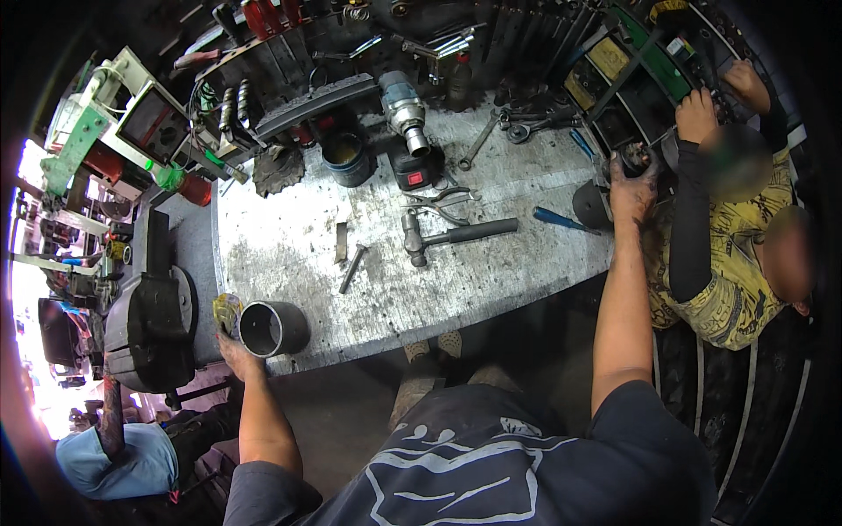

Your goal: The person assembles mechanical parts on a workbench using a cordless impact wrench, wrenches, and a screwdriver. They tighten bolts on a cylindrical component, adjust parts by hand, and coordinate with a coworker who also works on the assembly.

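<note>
My left hand is closed at the bench's left front corner, its fingers round a crumpled yellow packet. Right beside it a wide dark metal ring rests on the bench, its hollow facing me. At the bench's right end, my grease-stained right hand is wrapped round a dark, roundish metal part. A dark curved piece lies just left of that wrist. Between my hands, a hammer, a bolt and a blue-handled screwdriver lie on the metal top.
On the bench are a cordless impact wrench, pliers, a wrench and a dark can. A bench vise stands left. A person in a yellow patterned shirt reaches to the right rack; another wears light blue.
</note>
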Motion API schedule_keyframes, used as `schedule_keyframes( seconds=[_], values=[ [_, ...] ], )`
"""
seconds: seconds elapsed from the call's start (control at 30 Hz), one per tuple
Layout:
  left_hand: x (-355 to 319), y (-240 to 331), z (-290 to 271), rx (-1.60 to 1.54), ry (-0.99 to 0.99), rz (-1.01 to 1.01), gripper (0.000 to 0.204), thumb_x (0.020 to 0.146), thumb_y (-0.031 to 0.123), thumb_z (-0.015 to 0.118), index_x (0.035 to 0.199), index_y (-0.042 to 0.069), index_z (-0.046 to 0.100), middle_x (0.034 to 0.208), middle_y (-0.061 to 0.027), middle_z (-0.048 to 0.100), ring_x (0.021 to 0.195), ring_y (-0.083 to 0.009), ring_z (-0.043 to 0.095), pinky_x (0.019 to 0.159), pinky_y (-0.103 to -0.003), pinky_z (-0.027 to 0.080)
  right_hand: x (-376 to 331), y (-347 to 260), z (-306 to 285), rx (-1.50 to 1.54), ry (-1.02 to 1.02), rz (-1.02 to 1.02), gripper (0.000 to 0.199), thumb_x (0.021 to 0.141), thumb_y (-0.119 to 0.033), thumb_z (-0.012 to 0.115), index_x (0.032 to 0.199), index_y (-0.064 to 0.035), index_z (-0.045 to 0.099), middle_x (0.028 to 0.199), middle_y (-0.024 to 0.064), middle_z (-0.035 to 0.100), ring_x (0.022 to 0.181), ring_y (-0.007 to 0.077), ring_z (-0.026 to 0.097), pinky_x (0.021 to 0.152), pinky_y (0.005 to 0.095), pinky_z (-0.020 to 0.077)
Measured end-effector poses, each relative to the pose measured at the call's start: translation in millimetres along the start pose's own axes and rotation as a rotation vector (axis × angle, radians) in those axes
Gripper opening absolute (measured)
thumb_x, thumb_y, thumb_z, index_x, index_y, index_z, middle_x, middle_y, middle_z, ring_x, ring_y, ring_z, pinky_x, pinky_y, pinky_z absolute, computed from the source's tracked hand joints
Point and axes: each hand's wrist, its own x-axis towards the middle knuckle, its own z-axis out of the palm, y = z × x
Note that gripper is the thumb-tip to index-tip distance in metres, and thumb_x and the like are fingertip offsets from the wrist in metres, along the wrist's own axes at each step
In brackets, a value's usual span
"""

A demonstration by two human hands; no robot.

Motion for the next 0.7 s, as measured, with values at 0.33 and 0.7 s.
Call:
schedule_keyframes(
  seconds=[0.33, 0.7],
  values=[
    [-12, 30, -25, -0.24, 0.026, -0.132, 0.075, 0.096, 0.046, 0.073, 0.15, -0.002, 0.056, 0.144, -0.0298, 0.064, 0.135, -0.046, 0.061, 0.114, -0.052, 0.046, 5, 42, 17, 0.031, -0.018, -0.086, 0.078, 0.085, -0.045, 0.09, 0.145, -0.006, 0.059, 0.141, 0.0212, 0.068, 0.133, 0.0413, 0.063, 0.111, 0.0466, 0.0498],
    [-11, 30, -24, -0.108, -0.053, -0.233, 0.09, 0.1, 0.066, 0.06, 0.165, 0.008, 0.038, 0.171, -0.0169, 0.038, 0.161, -0.0331, 0.031, 0.132, -0.049, 0.025, -8, 110, 66, -0.252, 0.221, -0.205, 0.117, 0.08, -0.075, 0.082, 0.159, 0.0013, 0.041, 0.119, 0.0445, 0.064, 0.097, 0.0549, 0.07, 0.076, 0.0727, 0.0532]
  ],
)
